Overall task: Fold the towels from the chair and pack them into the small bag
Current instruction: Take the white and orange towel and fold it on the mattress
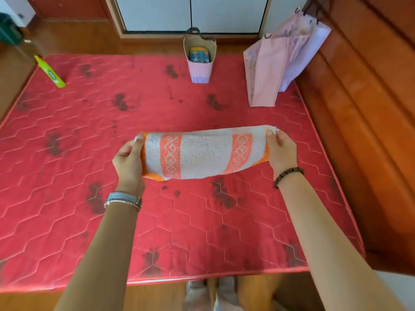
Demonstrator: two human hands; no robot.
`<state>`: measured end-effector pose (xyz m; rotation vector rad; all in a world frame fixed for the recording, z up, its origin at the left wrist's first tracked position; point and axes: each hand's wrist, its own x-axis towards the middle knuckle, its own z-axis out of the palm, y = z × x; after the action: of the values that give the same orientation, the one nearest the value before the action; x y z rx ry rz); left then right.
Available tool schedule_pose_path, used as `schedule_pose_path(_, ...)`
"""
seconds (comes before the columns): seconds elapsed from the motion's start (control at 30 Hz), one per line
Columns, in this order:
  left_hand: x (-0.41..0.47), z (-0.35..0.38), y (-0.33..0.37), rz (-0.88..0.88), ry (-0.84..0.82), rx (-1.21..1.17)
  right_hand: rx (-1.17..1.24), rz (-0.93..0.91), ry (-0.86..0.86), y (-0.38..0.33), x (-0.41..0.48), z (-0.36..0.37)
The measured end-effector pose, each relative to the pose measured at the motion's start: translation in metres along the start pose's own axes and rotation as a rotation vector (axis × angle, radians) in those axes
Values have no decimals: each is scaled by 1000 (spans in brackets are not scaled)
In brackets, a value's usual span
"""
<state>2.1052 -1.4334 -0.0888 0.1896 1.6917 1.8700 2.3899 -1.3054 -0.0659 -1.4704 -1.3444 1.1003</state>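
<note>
Two hands busy: left hand [129, 162] and right hand [280, 151] each pinch an end of the towel [202, 153], held over the mattress [67, 153]. Far side, the small bag [199, 70] stands upright, apparently with a folded blue-yellow cloth [199, 55] inside.

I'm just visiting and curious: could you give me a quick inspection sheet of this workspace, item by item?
Surface: red quilted mattress, dark stains across it.
Job's things: striped orange-and-white towel, folded, stretched between both hands; small bag upright at the far edge, a blue patterned item inside.
Clutter: green bottle lying far left; large pink bag standing far right.
Grippers: left hand grips the towel's left end; right hand pinches its right end.
Cables: nothing seen.
Surroundings: wooden bed frame on the right; white doors behind.
</note>
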Motion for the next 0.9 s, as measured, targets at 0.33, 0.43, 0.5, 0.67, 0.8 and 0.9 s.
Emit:
schedule_pose_path(0.33,-14,-63,-148,-218,120,242,-292,223,-88,145,-41,18)
schedule_pose_path(0.43,-13,-80,-188,-281,141,342,-412,285,-125,185,-47,24)
schedule_pose_path(0.5,-13,-89,-213,-298,158,385,-447,317,-143,211,-49,30)
schedule_pose_path(0.67,-9,-104,-262,-298,156,479,-548,394,-201,261,-51,42)
schedule_pose_path(0.8,1,-112,-293,-299,154,510,-605,395,-248,294,-44,56)
schedule_pose_path(0.9,16,-117,-315,-275,165,544,-603,408,-278,319,-32,73)
